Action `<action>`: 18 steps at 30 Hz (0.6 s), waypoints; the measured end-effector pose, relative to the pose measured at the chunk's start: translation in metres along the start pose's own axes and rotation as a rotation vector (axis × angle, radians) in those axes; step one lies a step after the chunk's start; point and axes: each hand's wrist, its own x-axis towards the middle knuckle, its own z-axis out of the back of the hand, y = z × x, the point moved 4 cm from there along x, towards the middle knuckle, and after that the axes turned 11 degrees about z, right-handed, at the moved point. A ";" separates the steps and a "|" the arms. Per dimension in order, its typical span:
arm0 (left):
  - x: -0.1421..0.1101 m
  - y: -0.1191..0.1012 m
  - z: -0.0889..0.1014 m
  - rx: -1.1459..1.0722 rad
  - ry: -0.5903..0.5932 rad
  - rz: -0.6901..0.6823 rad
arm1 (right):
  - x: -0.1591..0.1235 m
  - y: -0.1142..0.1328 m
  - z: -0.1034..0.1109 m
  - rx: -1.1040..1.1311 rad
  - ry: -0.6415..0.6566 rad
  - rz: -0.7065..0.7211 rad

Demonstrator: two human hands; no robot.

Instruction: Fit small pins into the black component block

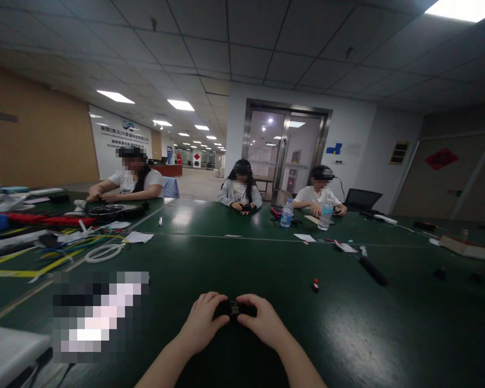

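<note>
Black object (235, 309), small, its detail unclear, is held between both hands over the near part of the green table (210, 264); contact with the surface cannot be told. Left hand (204, 320) and right hand (265, 319) each have thumb and fingers closed on one end. Assessed risk: uneven pressure or one loosened grip could tip or drop it. Beyond, rightward: a red-and-black piece (315, 285), then a black handle (372, 270).

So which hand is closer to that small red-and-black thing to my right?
Right. Your right hand is left of the red-and-black thing, not touching; your left hand is farther left.
</note>
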 end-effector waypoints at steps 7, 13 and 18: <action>0.000 0.000 0.000 -0.010 -0.001 0.002 | 0.000 0.007 -0.002 -0.016 -0.009 0.036; -0.002 -0.004 0.002 0.007 0.017 0.012 | 0.002 0.004 -0.006 -0.057 -0.024 0.052; -0.003 -0.005 0.004 -0.001 0.030 0.003 | 0.001 0.003 -0.006 -0.072 -0.013 0.053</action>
